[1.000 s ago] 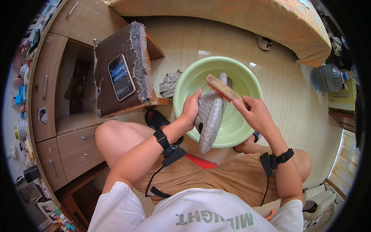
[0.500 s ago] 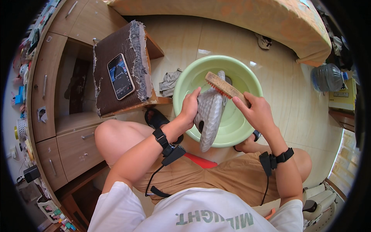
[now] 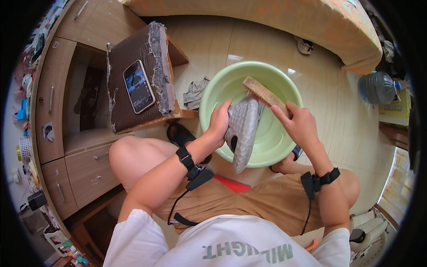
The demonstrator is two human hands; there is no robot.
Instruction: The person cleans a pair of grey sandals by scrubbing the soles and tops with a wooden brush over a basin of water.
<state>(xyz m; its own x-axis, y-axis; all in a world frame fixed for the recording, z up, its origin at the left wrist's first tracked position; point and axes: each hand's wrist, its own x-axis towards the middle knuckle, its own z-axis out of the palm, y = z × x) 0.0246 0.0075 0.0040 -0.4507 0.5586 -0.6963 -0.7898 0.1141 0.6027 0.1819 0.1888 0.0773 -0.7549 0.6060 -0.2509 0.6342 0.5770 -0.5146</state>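
Pale floor tiles (image 3: 331, 111) stretch beneath a draped cover (image 3: 275, 11) along the far side of the head view, with a light-coloured sneaker (image 3: 304, 45) near its lower edge. Wooden cabinets (image 3: 89, 171) line the left side; before them stands a brown, fray-edged seat (image 3: 122, 51) with a phone (image 3: 138, 86) lying on it, screen lit. Between that seat and a light green basin (image 3: 278, 144) lies a crumpled grey cloth (image 3: 195, 94) on the floor. Over to the right, a clear plastic jug (image 3: 377, 87) stands near a yellow box (image 3: 396, 110).

Centrally, a grey shoe (image 3: 242, 133) is held tilted above the basin, its dimpled sole turned toward the right and its near end reaching over the near rim. The left hand (image 3: 218, 122) has its grip closed around the shoe's left side. The right hand (image 3: 300, 124) has its grip clenched on the near end of a wooden brush (image 3: 265, 92), whose reddish bristles face the shoe's far end; from this angle I can't tell whether they touch it. Black straps (image 3: 329, 177) circle both wrists.
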